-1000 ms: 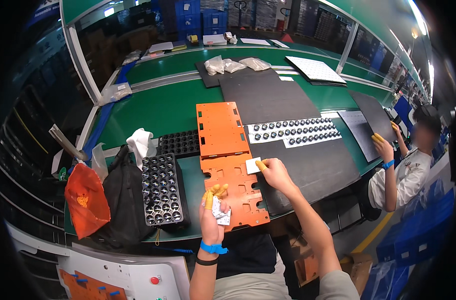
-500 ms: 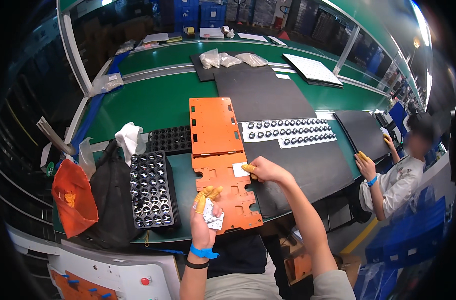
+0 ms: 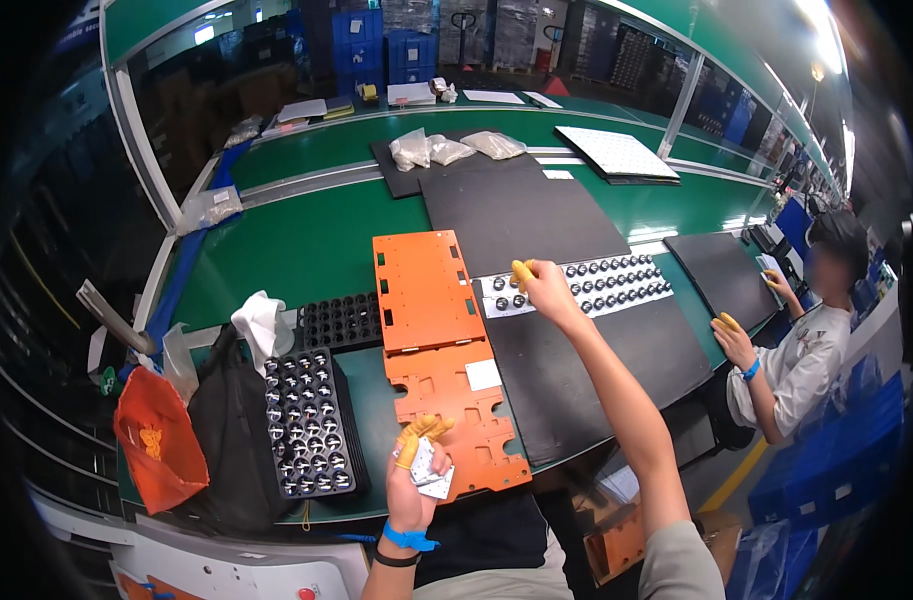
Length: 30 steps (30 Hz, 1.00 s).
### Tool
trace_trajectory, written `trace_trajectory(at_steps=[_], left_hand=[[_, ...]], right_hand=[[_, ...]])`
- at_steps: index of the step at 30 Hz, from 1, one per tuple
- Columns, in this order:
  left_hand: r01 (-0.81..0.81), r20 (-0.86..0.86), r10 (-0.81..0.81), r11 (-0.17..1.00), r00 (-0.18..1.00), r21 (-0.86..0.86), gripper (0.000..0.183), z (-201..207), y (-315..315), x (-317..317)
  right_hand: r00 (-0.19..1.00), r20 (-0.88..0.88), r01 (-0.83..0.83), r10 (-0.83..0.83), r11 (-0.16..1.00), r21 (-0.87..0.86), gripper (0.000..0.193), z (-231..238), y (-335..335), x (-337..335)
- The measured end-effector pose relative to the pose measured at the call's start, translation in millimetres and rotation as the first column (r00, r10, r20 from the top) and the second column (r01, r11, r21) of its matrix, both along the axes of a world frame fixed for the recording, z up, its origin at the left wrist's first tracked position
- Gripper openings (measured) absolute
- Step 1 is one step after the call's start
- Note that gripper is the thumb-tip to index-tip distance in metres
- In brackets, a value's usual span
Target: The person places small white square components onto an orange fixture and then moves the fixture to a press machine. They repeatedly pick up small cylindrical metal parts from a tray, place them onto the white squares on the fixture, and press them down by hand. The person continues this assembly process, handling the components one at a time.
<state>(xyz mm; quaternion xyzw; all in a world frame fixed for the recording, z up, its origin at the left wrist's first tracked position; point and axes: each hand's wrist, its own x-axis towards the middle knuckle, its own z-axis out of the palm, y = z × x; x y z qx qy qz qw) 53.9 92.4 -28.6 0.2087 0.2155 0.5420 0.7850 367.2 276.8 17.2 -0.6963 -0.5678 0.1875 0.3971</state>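
Note:
My left hand [image 3: 415,470], with yellow finger covers, holds small white sheets [image 3: 427,470] over the near edge of an orange cut-out plate [image 3: 457,410]. A small white label [image 3: 484,375] lies on that plate. A second orange plate [image 3: 423,290] lies just behind it. My right hand [image 3: 542,285] reaches forward to a white strip holding rows of small black round parts [image 3: 587,285], fingertips touching its left end. The strip rests on a black mat [image 3: 577,370].
A black tray of round parts [image 3: 312,425] and another tray [image 3: 342,320] sit left of the orange plates. A black bag [image 3: 227,440], an orange bag [image 3: 157,440] and a white cloth [image 3: 260,320] lie further left. A co-worker [image 3: 807,340] works at right. Plastic bags [image 3: 457,148] lie on a far mat.
My right hand left the white label on the near orange plate and reached forward to the strip of black parts. My left hand stayed put with the white sheets.

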Motion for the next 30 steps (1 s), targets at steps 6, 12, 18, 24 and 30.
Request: trace_trajectory(at_steps=[6,12,18,24,30], left_hand=[[0.004,0.000,-0.004,1.000,1.000,-0.018,0.041,1,-1,-4],[0.022,0.050,-0.022,1.000,0.999,-0.015,0.042,-2,0,-4],[0.042,0.041,-0.041,0.999,0.998,-0.020,0.042,-1,-1,-5],[0.021,0.017,-0.021,0.999,1.000,-0.039,0.042,4,-1,-3],[0.055,0.040,-0.055,0.998,0.998,0.002,0.042,-1,0,-5]], right_hand=[[0.870,0.473,-0.173,0.137,0.984,0.032,0.033,-24,52,11],[0.812,0.561,-0.147,0.162,0.987,-0.072,0.036,-37,61,10],[0.815,0.546,-0.187,0.195,0.980,-0.071,0.031,-40,58,10],[0.828,0.502,-0.242,0.251,0.967,-0.085,0.027,-39,57,5],[0.797,0.530,-0.297,0.290,0.952,-0.073,0.027,-37,59,2]])
